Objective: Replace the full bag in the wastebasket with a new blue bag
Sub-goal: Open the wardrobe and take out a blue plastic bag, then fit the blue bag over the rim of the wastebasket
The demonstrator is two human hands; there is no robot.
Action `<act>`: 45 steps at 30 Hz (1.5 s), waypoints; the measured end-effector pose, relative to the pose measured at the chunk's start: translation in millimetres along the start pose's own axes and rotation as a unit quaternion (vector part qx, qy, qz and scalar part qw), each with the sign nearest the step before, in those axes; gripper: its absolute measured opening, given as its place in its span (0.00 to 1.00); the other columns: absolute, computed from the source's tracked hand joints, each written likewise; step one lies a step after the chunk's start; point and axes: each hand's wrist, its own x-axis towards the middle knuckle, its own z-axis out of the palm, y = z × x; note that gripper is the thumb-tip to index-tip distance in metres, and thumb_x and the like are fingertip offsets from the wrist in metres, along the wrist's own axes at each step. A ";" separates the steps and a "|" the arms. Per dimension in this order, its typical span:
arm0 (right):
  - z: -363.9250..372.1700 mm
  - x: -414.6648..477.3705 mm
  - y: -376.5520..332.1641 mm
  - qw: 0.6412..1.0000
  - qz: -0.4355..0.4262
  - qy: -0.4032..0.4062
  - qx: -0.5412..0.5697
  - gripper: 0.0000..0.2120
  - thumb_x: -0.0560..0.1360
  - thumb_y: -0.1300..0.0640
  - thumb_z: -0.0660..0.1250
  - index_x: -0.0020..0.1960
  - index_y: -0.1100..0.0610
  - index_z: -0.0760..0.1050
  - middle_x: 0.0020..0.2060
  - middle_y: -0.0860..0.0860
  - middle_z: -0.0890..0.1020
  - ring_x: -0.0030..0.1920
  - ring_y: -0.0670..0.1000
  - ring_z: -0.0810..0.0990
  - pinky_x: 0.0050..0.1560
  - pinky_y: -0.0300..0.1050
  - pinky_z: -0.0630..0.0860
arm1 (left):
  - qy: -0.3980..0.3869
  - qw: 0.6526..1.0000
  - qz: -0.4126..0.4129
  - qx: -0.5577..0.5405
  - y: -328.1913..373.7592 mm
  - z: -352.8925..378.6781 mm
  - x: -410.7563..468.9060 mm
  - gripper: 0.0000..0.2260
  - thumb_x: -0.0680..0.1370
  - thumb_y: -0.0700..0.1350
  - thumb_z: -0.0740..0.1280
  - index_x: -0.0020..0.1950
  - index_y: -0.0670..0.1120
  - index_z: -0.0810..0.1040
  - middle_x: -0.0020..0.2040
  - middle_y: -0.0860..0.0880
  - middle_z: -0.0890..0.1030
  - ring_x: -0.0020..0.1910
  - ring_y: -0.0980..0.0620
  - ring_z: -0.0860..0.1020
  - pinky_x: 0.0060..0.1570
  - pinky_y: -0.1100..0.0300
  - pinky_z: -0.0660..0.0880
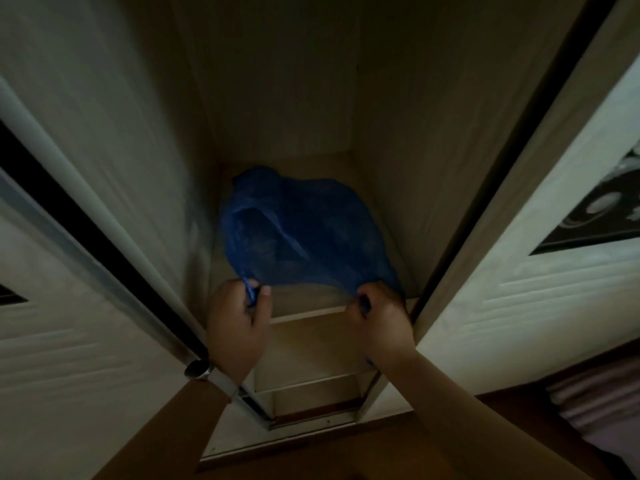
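Note:
A blue plastic bag (304, 230) lies on a shelf (311, 303) inside a dim wardrobe. It bulges, with dim shapes showing through the thin plastic. My left hand (237, 320) pinches the bag's near left corner or handle. My right hand (381, 323) grips the near right corner. Both hands sit at the shelf's front edge, with the bag stretched between them. No wastebasket is in view.
Sliding wardrobe doors stand on both sides: the left door (86, 237) with a black strip, the right door (536, 254) with a dark patterned panel. Lower shelves (311, 386) show beneath my hands. A wristwatch (199, 370) is on my left wrist. Brown floor lies below.

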 end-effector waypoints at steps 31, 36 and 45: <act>-153.5 -258.4 -112.5 0.939 0.125 0.303 -0.106 0.02 0.74 0.59 0.66 0.43 0.56 0.76 0.37 0.48 0.77 0.38 0.49 0.75 0.38 0.54 0.77 | -0.228 0.848 0.375 -0.296 154.7 -81.8 -112.0 0.14 0.78 0.46 0.64 0.34 0.44 0.69 0.30 0.50 0.68 0.30 0.57 0.64 0.31 0.64 0.65; -213.9 -340.5 -100.6 0.920 0.151 0.338 -0.133 0.01 0.74 0.58 0.66 0.44 0.54 0.76 0.38 0.45 0.76 0.39 0.46 0.75 0.39 0.46 0.77 | -0.278 0.822 0.366 -0.336 216.4 -80.6 -177.9 0.14 0.78 0.47 0.64 0.34 0.43 0.70 0.31 0.51 0.69 0.30 0.55 0.68 0.31 0.60 0.68; -314.4 -519.2 -76.1 0.864 0.188 0.431 -0.183 0.04 0.74 0.56 0.63 0.42 0.54 0.75 0.36 0.43 0.75 0.36 0.45 0.74 0.35 0.39 0.71 | -0.361 0.747 0.406 -0.384 344.3 -93.5 -329.2 0.15 0.78 0.49 0.63 0.34 0.44 0.68 0.30 0.50 0.68 0.29 0.50 0.70 0.30 0.53 0.69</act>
